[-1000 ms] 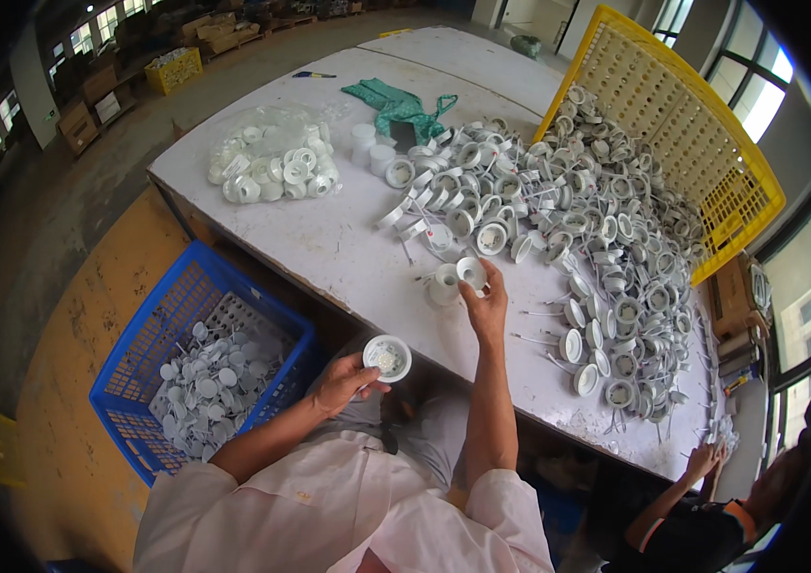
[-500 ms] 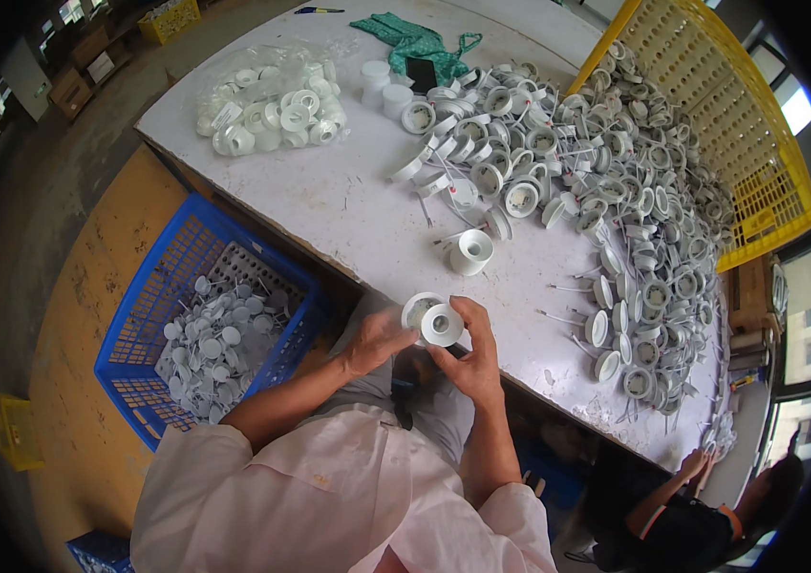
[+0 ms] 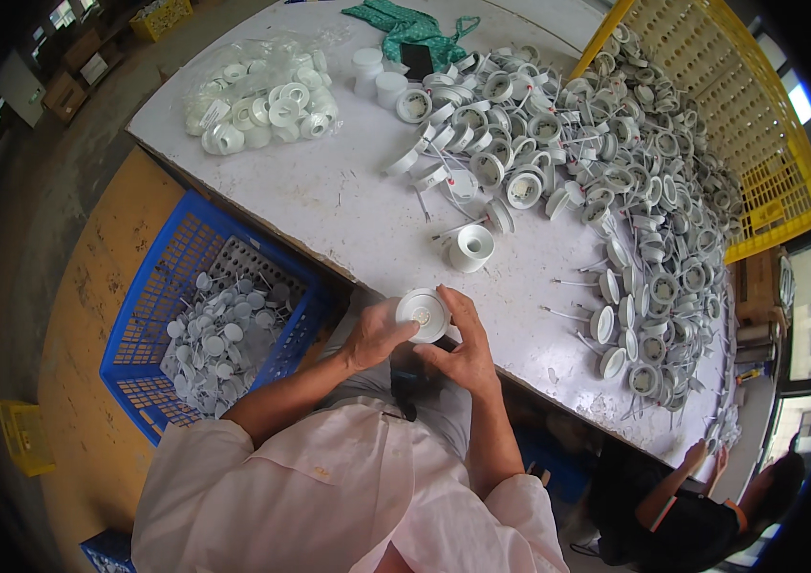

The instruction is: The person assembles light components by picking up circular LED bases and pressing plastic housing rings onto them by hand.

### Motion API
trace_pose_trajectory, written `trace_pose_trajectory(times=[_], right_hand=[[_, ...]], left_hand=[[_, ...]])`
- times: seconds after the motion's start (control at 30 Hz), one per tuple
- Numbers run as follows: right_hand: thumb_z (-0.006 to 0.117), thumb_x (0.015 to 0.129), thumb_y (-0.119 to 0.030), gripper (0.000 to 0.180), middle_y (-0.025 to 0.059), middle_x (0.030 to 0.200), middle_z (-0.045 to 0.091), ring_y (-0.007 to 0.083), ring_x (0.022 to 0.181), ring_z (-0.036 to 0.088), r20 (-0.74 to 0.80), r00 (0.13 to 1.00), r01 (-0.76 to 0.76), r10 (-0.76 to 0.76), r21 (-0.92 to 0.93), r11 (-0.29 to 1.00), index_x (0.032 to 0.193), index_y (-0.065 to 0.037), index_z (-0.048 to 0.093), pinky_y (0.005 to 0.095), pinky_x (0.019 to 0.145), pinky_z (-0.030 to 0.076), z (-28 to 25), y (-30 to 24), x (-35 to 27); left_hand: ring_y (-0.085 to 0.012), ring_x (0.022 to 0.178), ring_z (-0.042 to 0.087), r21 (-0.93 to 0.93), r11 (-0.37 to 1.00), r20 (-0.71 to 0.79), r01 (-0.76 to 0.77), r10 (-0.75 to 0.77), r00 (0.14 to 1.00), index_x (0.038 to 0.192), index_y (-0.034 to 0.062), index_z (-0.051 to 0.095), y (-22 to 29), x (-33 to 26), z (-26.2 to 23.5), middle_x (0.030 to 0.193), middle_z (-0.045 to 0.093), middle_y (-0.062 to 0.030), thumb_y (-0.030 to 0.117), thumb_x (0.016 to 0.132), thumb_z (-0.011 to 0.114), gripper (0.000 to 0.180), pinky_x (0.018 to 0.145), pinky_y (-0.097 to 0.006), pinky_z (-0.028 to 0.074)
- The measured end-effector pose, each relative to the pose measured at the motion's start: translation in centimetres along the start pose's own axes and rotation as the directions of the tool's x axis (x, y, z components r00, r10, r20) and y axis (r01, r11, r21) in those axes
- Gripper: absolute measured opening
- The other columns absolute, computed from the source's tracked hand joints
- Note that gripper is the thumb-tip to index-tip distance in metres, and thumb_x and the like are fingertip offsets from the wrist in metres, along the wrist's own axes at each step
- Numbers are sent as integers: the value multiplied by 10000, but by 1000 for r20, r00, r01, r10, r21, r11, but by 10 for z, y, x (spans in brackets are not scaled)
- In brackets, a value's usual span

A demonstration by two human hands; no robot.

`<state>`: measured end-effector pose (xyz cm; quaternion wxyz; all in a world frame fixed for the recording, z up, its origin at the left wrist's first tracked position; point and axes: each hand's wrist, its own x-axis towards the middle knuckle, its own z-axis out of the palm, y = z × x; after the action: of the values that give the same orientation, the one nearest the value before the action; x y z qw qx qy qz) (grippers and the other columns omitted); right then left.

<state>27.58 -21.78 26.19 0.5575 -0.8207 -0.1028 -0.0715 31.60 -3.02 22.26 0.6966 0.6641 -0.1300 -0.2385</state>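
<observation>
Both of my hands hold one white round lamp housing (image 3: 422, 310) just off the table's near edge. Its opening faces up, with small yellowish spots showing inside. My left hand (image 3: 375, 336) grips its left side, the thumb over the rim. Fingers of my right hand (image 3: 466, 342) curl around the right side. Beyond them on the table stands a white funnel-like part (image 3: 471, 246) with a hole in its top. Many white lamp housings with short wires (image 3: 523, 188) lie heaped farther right, and a clear bag of white funnel-shaped parts (image 3: 262, 110) lies at the far left.
A blue crate (image 3: 143, 368) with white discs on wires stands left of my lap. A yellow crate (image 3: 711, 105) tips over the heap. White jars (image 3: 391, 89), a phone (image 3: 416, 61) and green cloth (image 3: 405, 24) lie at the back. Another person (image 3: 687, 520) works at lower right.
The small white funnel-shaped part held over the housing no longer shows separately. The housing's inside now faces up, and my right hand has shifted slightly around it.
</observation>
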Motion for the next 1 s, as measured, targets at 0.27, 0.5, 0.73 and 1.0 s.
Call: trace_pose_trajectory(times=[0.27, 0.5, 0.73, 1.0], right_hand=[[623, 851, -55, 358, 86, 1091, 610, 128, 911, 578, -103, 948, -260, 301, 291, 921, 1202, -7, 575, 264, 789, 473, 15, 30, -15], [582, 907, -56, 241, -3, 887, 604, 35, 707, 482, -234, 944, -176, 234, 246, 953, 1137, 6, 617, 191, 638, 413, 22, 20, -14], [593, 870, -12, 238, -5, 856, 598, 30, 655, 450, -287, 932, -170, 220, 189, 967, 1103, 7, 638, 191, 597, 391, 26, 17, -17], [604, 859, -17, 236, -4, 845, 599, 28, 629, 440, -325, 926, -162, 194, 123, 979, 1091, 7, 640, 189, 562, 378, 30, 19, -19]], left_hand=[[-133, 790, 630, 271, 959, -118, -84, 119, 986, 1075, -46, 604, 4, 1, 14, 886, 676, -113, 183, 843, 613, 326, 701, -272, 504], [-140, 799, 637, 264, 960, -103, -90, 121, 987, 1083, -48, 603, 2, 0, 15, 907, 682, -122, 174, 835, 609, 333, 711, -272, 507], [-186, 808, 642, 233, 971, -125, -60, 91, 988, 1081, -47, 599, -1, 0, 18, 910, 673, -155, 151, 806, 575, 339, 730, -305, 505], [-132, 811, 633, 277, 959, -106, -64, 96, 990, 1094, -44, 598, -8, 3, 16, 909, 683, -122, 135, 837, 569, 314, 728, -277, 510]])
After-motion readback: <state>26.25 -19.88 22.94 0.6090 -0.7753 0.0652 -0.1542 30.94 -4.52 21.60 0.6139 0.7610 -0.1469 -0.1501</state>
